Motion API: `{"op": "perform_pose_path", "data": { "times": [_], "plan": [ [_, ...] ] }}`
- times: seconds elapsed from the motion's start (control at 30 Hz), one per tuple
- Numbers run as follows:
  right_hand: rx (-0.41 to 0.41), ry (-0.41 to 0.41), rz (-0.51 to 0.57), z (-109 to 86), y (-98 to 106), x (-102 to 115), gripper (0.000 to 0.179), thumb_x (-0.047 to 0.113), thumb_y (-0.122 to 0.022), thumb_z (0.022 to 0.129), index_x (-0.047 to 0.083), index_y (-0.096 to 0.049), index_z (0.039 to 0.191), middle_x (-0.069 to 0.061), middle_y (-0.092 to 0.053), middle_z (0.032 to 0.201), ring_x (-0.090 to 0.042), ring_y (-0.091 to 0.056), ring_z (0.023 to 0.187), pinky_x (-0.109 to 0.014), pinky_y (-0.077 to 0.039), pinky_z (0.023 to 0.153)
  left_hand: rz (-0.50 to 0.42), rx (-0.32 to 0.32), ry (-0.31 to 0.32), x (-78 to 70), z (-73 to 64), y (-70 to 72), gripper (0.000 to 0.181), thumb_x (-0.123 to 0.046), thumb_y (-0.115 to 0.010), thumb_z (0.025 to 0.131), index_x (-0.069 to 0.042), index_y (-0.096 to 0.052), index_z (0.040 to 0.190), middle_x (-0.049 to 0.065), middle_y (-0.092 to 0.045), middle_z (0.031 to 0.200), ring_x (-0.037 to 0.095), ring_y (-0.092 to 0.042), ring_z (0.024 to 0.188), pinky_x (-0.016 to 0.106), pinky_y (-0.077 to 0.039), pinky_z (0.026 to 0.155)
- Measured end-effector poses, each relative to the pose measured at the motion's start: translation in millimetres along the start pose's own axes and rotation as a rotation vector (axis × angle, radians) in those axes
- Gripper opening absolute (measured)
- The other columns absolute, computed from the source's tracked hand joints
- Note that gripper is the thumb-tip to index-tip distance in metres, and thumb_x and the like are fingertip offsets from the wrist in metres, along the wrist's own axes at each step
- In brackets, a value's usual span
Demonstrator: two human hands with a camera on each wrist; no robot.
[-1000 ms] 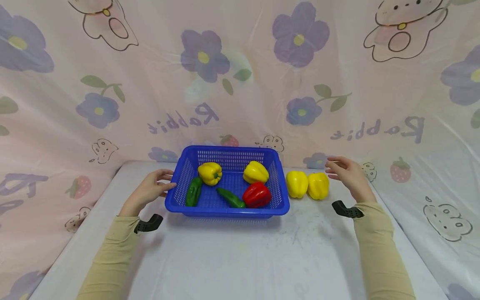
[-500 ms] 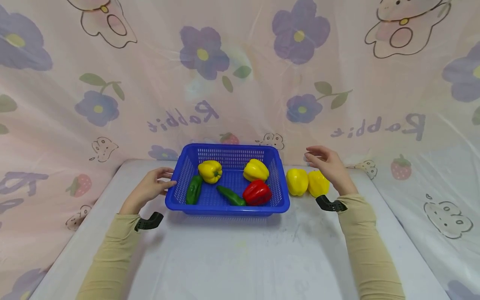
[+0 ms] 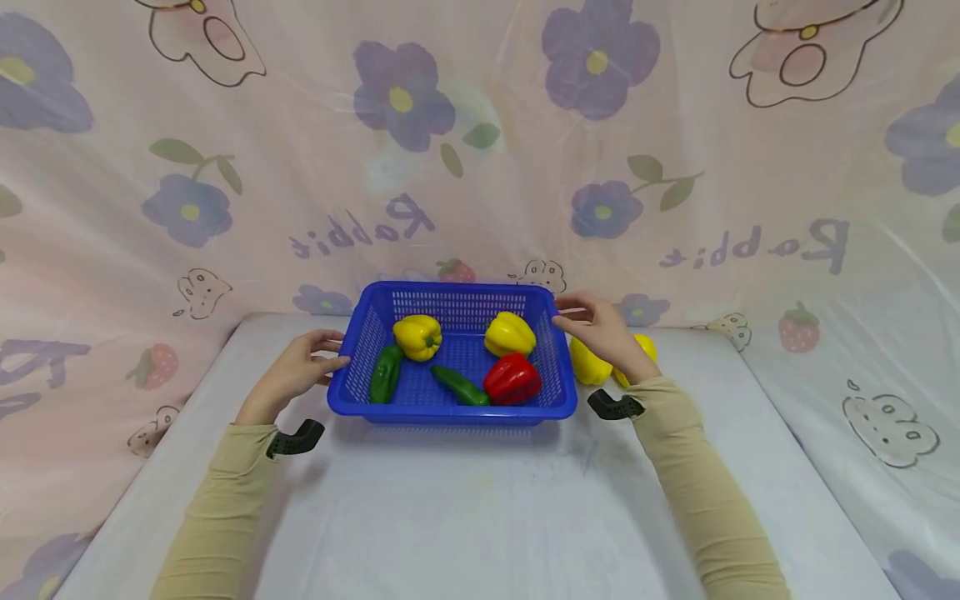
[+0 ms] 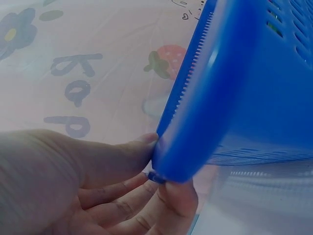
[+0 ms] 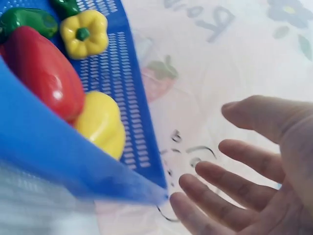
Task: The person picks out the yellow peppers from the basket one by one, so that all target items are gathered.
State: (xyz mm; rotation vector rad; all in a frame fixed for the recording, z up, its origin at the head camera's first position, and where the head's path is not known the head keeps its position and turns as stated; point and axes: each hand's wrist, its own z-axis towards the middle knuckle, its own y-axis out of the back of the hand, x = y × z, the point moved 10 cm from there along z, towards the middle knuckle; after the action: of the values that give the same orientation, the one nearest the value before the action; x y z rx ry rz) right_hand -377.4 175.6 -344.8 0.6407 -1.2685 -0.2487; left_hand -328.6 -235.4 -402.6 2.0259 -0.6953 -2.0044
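A blue plastic basket stands on the table. In it lie two yellow bell peppers, one at the left and one at the right, a red bell pepper and two long green peppers, one by the left wall and one near the front. My left hand pinches the basket's left rim, thumb on the outer side and fingers underneath. With fingers extended and slightly spread, my right hand holds nothing and has its fingertips right at the basket's right rim.
Two more yellow bell peppers, the nearer and the farther right, sit outside the basket, partly hidden behind my right hand. A patterned curtain hangs behind the white table.
My right hand has moved left, from beyond the two outside yellow bell peppers to the basket's right rim. My left hand stays at the left rim, and the basket keeps its place.
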Motion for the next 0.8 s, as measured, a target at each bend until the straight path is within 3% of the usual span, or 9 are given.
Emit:
{"op": "perform_pose_path", "data": {
  "times": [0.33, 0.6, 0.8],
  "plan": [
    [0.128, 0.011, -0.094, 15.0, -41.3, 11.7, 0.053, 0.021, -0.068, 0.09, 0.002, -0.05, 0.136, -0.019, -0.049, 0.137, -0.04, -0.05, 0.12, -0.049, -0.045, 0.096, -0.008, -0.006, -0.007, -1.4, -1.3, 0.5, 0.055, -0.01, -0.06, 0.095, 0.01, -0.034, 0.139, 0.033, -0.046, 0.128, 0.032, -0.063, 0.096, 0.038, -0.057, 0.074],
    [0.2, -0.009, -0.103, 26.2, -62.0, 16.5, 0.058, 0.021, -0.071, 0.088, 0.001, -0.048, 0.137, -0.021, -0.048, 0.137, -0.043, -0.048, 0.121, -0.048, -0.044, 0.098, 0.0, 0.0, -0.01, -3.3, -3.9, -0.3, 0.053, -0.008, -0.058, 0.095, 0.011, -0.034, 0.138, 0.033, -0.046, 0.128, 0.031, -0.064, 0.094, 0.037, -0.057, 0.073],
    [0.203, -0.064, -0.108, 34.7, -67.1, 13.1, 0.056, 0.025, -0.07, 0.088, 0.006, -0.05, 0.137, -0.02, -0.048, 0.137, -0.039, -0.048, 0.121, -0.047, -0.044, 0.098, -0.003, -0.002, -0.011, -3.8, -3.7, -0.4, 0.053, -0.008, -0.058, 0.096, 0.011, -0.033, 0.138, 0.034, -0.045, 0.129, 0.032, -0.063, 0.095, 0.037, -0.057, 0.074]
  ]
}}
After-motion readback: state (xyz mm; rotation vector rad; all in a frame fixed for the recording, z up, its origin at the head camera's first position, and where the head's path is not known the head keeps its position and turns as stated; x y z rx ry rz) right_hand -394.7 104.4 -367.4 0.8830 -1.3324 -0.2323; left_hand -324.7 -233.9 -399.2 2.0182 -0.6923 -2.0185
